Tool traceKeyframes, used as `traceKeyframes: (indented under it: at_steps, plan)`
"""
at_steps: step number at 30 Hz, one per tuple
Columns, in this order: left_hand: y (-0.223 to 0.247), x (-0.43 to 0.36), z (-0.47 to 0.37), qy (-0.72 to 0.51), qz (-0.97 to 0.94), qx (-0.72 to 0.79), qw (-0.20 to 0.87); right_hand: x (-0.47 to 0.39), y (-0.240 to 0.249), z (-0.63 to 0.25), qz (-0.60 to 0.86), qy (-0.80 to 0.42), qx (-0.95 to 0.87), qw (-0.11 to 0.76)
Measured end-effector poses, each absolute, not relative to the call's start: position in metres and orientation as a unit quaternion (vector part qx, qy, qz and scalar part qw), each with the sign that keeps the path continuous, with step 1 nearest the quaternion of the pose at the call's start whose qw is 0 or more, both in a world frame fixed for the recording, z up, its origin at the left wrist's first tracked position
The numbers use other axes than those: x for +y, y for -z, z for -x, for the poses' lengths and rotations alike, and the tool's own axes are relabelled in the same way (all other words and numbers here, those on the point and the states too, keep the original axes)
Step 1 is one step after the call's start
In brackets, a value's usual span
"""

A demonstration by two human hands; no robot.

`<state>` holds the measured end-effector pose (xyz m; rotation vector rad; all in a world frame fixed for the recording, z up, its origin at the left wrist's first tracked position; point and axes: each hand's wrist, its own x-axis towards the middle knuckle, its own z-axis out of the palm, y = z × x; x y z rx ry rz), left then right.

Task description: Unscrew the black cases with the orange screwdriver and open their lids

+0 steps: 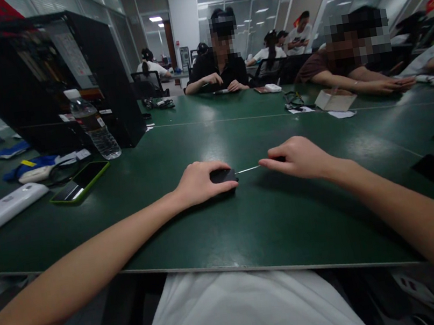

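My left hand is closed around a small black box-shaped object, thumb along its near side and fingers over the far side. The box rests at the middle of the green table. Pinched in my right hand is a screwdriver, its thin metal shaft pointing left. The shaft's tip meets the right end of the black box, near its corner. Most of the screwdriver's dark handle is hidden by my fingers. What exactly the tip touches is too small to make out.
On the left stand an open black computer case and a water bottle. A green-edged phone and a long white device lie nearer. A small open box sits far right. People work across the table.
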<state>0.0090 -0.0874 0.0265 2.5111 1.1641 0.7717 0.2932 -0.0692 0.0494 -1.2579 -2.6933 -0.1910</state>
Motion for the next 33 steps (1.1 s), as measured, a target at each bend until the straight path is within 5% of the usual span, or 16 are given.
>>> traceKeyframes:
  at_steps: [21, 33]
  plan:
    - [-0.024, -0.091, -0.011, -0.266, -0.874, 0.383, 0.136, -0.072, -0.052, -0.303, 0.387, 0.118, -0.912, 0.065]
    - [-0.023, -0.091, -0.010, -0.298, -0.865, 0.368, 0.168, -0.077, -0.018, -0.272, 0.317, -0.043, -0.944, 0.085]
